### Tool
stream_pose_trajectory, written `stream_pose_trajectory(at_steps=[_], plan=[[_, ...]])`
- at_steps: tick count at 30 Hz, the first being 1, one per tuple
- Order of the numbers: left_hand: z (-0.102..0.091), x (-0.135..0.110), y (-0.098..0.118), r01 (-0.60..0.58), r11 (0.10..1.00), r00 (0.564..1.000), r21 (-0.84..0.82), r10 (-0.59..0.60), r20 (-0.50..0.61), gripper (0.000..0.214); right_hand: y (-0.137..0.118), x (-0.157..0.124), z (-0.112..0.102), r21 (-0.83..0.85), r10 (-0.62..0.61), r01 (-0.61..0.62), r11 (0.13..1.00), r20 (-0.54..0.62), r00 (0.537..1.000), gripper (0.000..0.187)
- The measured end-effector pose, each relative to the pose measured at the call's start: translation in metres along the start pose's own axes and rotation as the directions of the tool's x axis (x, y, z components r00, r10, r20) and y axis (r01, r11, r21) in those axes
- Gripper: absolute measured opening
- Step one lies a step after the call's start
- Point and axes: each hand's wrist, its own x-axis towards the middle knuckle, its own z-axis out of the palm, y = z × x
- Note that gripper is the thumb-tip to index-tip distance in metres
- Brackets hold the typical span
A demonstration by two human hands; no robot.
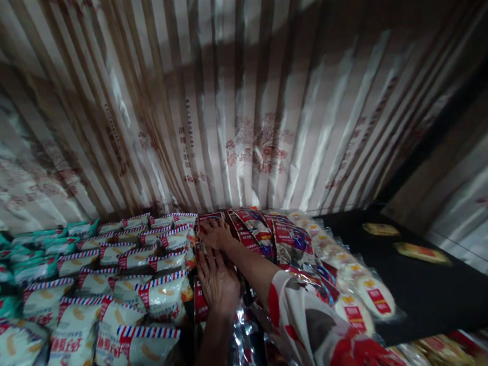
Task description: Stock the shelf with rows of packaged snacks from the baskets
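My left hand (218, 284) lies palm down on dark red snack packets (200, 305), its fingers stretched forward. Just beyond it, my right hand (216, 234) reaches across with its fingers spread flat on another dark red packet (211, 216) by the curtain. Both hands look open, pressing on the packets rather than gripping them; what is under the palms is hidden. A loose patterned sleeve (304, 323) covers my right forearm. More dark red packets (292, 239) overlap in a pile right of my hands.
Rows of white snack bags with striped edges (151, 352) stand to the left, with green bags (36, 268) beyond. Clear packs of round pale items (375, 297) lie on the right. Two flat yellowish packs (422, 253) rest on the black tablecloth (463, 293). A pleated printed curtain (216, 92) hangs behind.
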Motion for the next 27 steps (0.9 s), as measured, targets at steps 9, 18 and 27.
stream_pose_trajectory(at_steps=[9, 18, 27], plan=[[-0.013, 0.004, 0.005, 0.03, 0.999, 0.999, -0.021, -0.03, 0.039, 0.05, 0.006, -0.001, -0.009, 0.045, -0.086, 0.09, 0.995, -0.083, 0.993, 0.047], [-0.018, 0.006, 0.007, 0.026, 0.999, 1.0, -0.029, -0.026, -0.008, 0.05, 0.02, -0.008, -0.014, 0.038, -0.285, 0.321, 0.946, -0.368, 0.885, 0.034], [-0.026, 0.008, 0.007, -0.042, 0.996, 0.995, -0.081, 0.035, -0.092, 0.044, 0.06, -0.074, -0.059, 0.203, -0.174, 0.299, 0.933, -0.471, 0.865, 0.029]])
